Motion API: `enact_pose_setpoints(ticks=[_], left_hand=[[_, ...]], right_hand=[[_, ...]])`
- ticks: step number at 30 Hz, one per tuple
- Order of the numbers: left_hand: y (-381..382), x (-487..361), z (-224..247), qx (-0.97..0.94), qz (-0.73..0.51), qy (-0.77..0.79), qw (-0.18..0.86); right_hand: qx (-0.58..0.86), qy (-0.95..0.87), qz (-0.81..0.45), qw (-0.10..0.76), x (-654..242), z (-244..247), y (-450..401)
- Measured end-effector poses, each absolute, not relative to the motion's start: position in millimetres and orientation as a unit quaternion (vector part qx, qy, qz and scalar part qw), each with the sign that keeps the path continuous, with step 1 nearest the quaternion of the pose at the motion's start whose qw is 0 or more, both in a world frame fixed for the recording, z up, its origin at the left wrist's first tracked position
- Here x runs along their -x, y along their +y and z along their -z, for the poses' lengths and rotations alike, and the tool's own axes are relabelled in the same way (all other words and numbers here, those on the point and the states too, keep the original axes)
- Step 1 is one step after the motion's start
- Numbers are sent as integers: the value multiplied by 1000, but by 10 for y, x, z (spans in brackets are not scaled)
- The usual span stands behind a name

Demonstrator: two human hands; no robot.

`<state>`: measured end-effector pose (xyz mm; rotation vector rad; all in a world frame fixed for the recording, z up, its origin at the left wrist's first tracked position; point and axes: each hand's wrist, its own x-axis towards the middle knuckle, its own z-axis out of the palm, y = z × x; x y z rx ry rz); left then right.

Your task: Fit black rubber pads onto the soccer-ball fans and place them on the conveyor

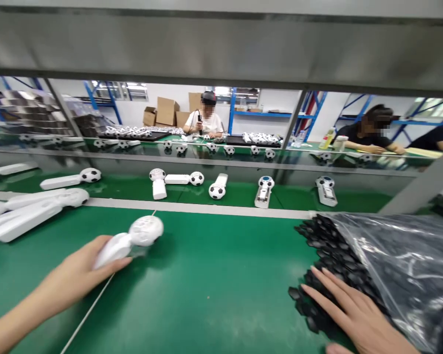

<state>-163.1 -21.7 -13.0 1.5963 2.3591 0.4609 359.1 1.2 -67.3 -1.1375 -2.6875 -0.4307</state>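
Note:
My left hand [92,265] is wrapped round the white handle of a ball-headed device [146,231], held a little above the green work surface. Its round white head points away to the right; the black patches seen on the other ball heads hardly show on it. On the right, my right hand [358,309] has its fingers stretched out over a pile of small black many-sided pieces [339,255], the fingertips on or just above them. These pieces spill from the mouth of a clear plastic bag [402,265]. A thin pale cord [90,309] runs beneath my left hand.
White ball-headed devices [40,209] lie stacked at the left. Beyond a pale rail [192,208], several football-patterned ones rest on a green belt [184,193]. A metal shelf [221,49] hangs overhead. Co-workers [206,120] sit across the line; a slanted post [417,184] stands right.

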Motion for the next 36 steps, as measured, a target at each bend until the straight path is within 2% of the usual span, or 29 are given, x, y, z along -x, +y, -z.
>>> enact_pose_setpoints(ticks=[4, 8, 10, 15, 21, 25, 29, 36], left_hand=[[170, 621, 93, -666, -143, 706, 195], [406, -47, 176, -753, -107, 640, 108], [467, -210, 206, -790, -75, 606, 57], [488, -274, 201, -830, -25, 555, 52], [489, -296, 179, -830, -39, 555, 43], [634, -441, 128, -831, -109, 532, 116], [661, -603, 108, -834, -117, 508, 184], [489, -666, 183, -811, -125, 534, 203]], right_hand=[[432, -887, 138, 84, -3361, 664, 101], [486, -862, 113, 93, -3084, 546, 337], [513, -847, 117, 71, -2960, 481, 432], [546, -833, 82, 28, -2797, 311, 553], [545, -833, -36, 90, -2764, 195, 562], [540, -836, -60, 79, -2726, 271, 591], [525, -841, -81, 100, -2733, 343, 626], [479, -848, -137, 182, -2817, 316, 610]])
